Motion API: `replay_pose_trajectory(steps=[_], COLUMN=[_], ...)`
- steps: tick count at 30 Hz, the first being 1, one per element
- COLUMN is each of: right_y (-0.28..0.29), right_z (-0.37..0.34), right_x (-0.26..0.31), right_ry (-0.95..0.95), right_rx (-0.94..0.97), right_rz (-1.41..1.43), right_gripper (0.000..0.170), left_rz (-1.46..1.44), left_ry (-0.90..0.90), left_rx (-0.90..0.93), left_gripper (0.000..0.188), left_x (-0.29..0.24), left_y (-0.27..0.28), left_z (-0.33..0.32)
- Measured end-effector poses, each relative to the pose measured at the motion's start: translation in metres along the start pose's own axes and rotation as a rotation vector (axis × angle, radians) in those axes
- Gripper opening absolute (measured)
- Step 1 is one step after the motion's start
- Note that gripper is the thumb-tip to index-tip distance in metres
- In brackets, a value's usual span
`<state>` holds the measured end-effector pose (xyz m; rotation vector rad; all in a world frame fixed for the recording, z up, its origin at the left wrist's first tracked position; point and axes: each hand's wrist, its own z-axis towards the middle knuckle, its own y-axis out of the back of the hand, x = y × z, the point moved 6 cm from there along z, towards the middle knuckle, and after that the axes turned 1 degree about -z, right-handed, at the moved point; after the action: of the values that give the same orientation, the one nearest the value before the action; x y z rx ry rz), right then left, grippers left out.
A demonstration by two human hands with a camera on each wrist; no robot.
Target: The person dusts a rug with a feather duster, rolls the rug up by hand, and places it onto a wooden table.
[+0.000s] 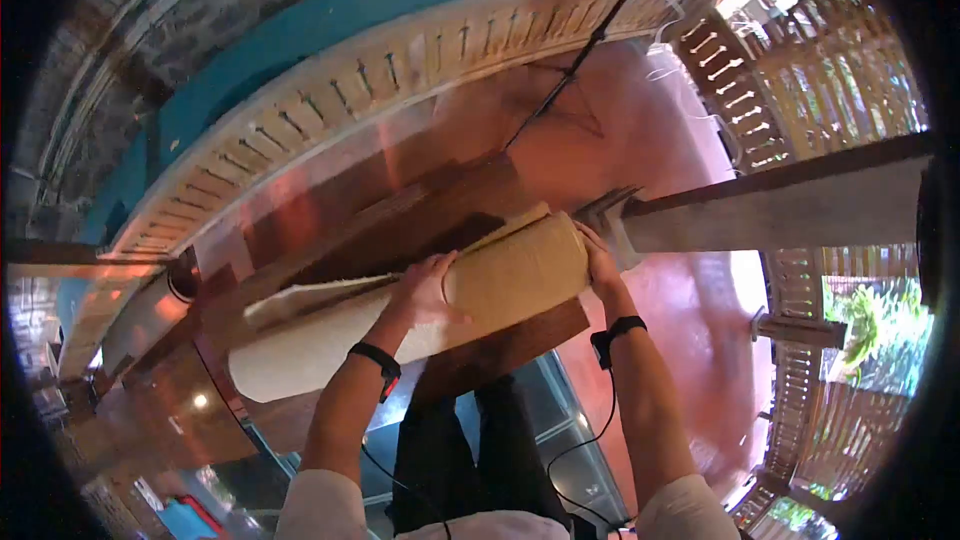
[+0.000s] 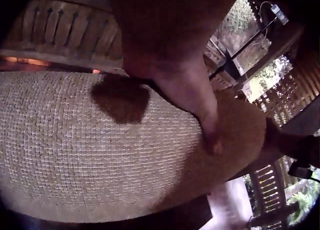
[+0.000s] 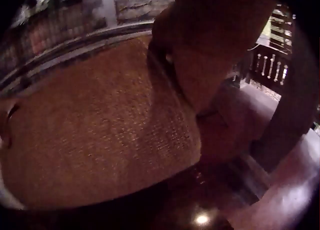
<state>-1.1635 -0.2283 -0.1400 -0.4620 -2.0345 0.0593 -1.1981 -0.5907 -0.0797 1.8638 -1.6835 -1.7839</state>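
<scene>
A thick roll of pale, coarsely woven matting [image 1: 515, 275] lies along a dark wooden tabletop [image 1: 500, 355], with a loose flap [image 1: 320, 298] along its far side. My left hand [image 1: 425, 292] holds the roll near its middle, thumb on the near face and fingers over the far side. The left wrist view shows that thumb pressed against the weave [image 2: 100, 160]; the other fingers are hidden. At the right end, my right hand [image 1: 600, 262] grips the roll's edge, its fingers reaching round the far side. In the right wrist view, the roll [image 3: 100, 130] fills the left part, in shadow.
Beyond the table runs a long curved wooden bench [image 1: 350, 85] with a teal seat [image 1: 330, 25]. A wooden post [image 1: 770, 210] stands close to the right end of the roll. A thin black pole [image 1: 590, 45] rises from the reddish floor [image 1: 660, 340]. Cables trail from both wrists.
</scene>
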Motion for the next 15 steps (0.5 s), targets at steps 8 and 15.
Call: replay_pose_trajectory(steps=[8,15], right_y=[-0.088,-0.263], right_z=[-0.008,0.004], right_x=[-0.059,-0.091], right_ry=[0.347,0.517], right_rx=[-0.155,0.71], right_rz=[-1.186,-1.813], right_gripper=[0.101,0.133], left_rz=[0.158,0.101], left_ry=[0.15,0.137], left_rx=[0.076,-0.007], left_gripper=[0.127,0.136], left_x=[0.087,0.105], left_y=[-0.042,-0.05], left_z=[0.002,-0.007])
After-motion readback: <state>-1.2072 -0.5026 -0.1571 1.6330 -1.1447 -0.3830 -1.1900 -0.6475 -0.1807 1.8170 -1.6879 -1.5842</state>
